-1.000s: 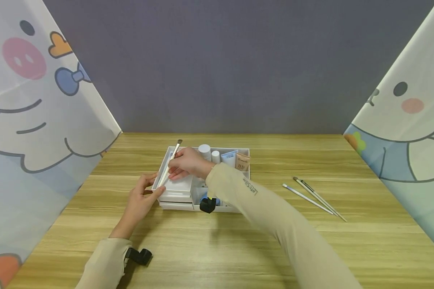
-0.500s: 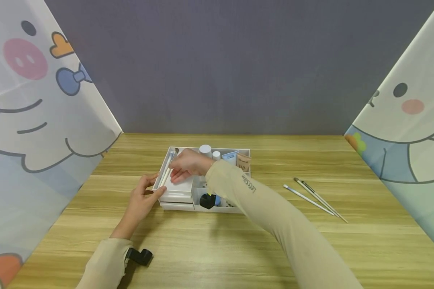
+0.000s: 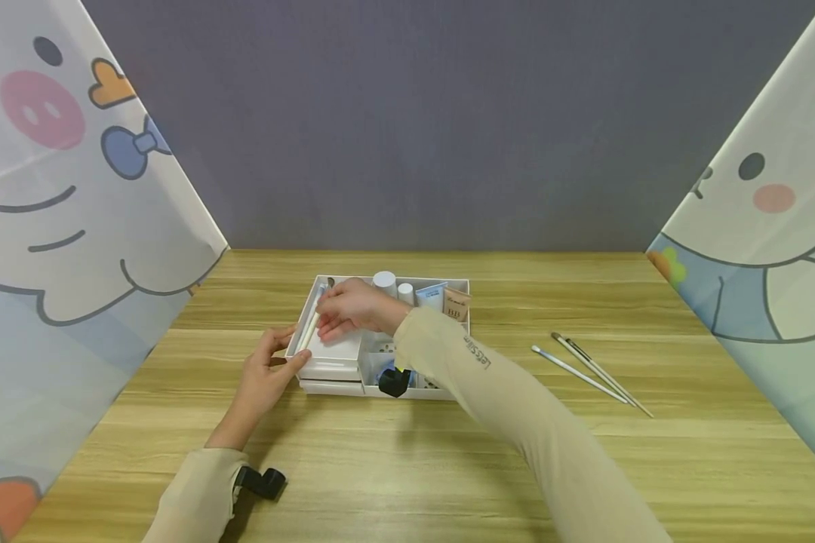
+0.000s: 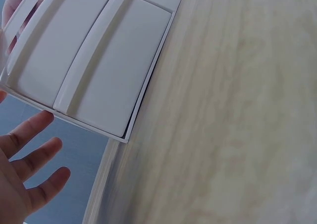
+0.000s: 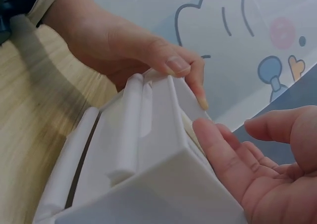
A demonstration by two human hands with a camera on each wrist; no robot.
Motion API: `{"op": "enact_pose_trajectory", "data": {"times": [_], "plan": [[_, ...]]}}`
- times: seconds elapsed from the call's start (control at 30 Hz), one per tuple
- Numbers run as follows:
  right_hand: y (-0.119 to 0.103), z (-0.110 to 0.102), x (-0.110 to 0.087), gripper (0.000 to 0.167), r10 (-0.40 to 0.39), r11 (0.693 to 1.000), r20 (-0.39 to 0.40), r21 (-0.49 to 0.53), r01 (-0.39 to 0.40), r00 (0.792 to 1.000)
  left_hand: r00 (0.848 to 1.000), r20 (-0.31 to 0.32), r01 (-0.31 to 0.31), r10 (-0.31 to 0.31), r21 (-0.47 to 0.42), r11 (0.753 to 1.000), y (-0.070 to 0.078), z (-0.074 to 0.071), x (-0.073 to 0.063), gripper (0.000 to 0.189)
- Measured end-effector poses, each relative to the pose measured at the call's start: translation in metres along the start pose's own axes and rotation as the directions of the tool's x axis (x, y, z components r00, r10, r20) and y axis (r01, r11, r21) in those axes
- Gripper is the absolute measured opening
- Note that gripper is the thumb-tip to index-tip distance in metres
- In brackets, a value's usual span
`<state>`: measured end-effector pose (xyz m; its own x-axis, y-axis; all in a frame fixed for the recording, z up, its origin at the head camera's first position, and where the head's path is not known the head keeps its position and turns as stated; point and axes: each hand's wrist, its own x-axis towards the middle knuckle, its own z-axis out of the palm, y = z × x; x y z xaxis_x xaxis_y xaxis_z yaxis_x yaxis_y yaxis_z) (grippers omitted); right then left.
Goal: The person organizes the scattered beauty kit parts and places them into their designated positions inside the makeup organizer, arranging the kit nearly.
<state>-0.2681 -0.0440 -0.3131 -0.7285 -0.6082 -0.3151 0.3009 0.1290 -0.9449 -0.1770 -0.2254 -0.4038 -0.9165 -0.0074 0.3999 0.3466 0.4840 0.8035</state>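
Note:
A white desktop organizer (image 3: 333,388) with drawers stands on the table. My left hand (image 3: 263,381) grips its left front corner, thumb on the rim and fingers against the outer side. In the left wrist view, three of its fingers (image 4: 42,157) are spread below the organizer. Over the narrow left compartment, my right hand (image 3: 356,305) is beside a dark-tipped makeup brush (image 3: 330,283), which lies next to a pale brush (image 3: 321,291). The right wrist view shows the right thumb (image 5: 277,125) apart from the other fingers, whose tips are at the compartment's edge.
Behind the right hand the organizer holds a white jar (image 3: 384,282), a small white bottle (image 3: 405,292), a blue tube (image 3: 432,297) and a beige tube (image 3: 456,304). More slender brushes (image 3: 577,373) lie on the wooden table to the right. Printed panels flank the table.
The dark-tipped brush, earlier raised above the rim in my right fingers, has gone down into the left compartment. My right fingers have loosened from it. The left hand stays at the corner.

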Motion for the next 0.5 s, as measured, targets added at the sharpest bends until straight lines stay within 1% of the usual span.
{"op": "enact_pose_trajectory", "data": {"times": [0.17,0.33,0.5], "plan": [[0.005,-0.003,-0.002,0.027,-0.067,0.995,-0.016,0.067,0.068,0.998,1.000,-0.003,0.003,-0.003,-0.002,1.000,0.001,0.000,0.000,0.038],[0.011,-0.007,-0.007,0.029,-0.140,0.982,-0.052,0.116,0.146,0.989,1.000,-0.003,0.007,-0.007,0.010,1.000,0.000,0.000,0.000,0.039],[0.013,-0.014,-0.021,0.035,-0.189,0.970,-0.079,0.139,0.198,0.979,1.000,-0.006,0.013,-0.013,0.013,1.000,0.001,0.000,-0.001,0.038]]}}
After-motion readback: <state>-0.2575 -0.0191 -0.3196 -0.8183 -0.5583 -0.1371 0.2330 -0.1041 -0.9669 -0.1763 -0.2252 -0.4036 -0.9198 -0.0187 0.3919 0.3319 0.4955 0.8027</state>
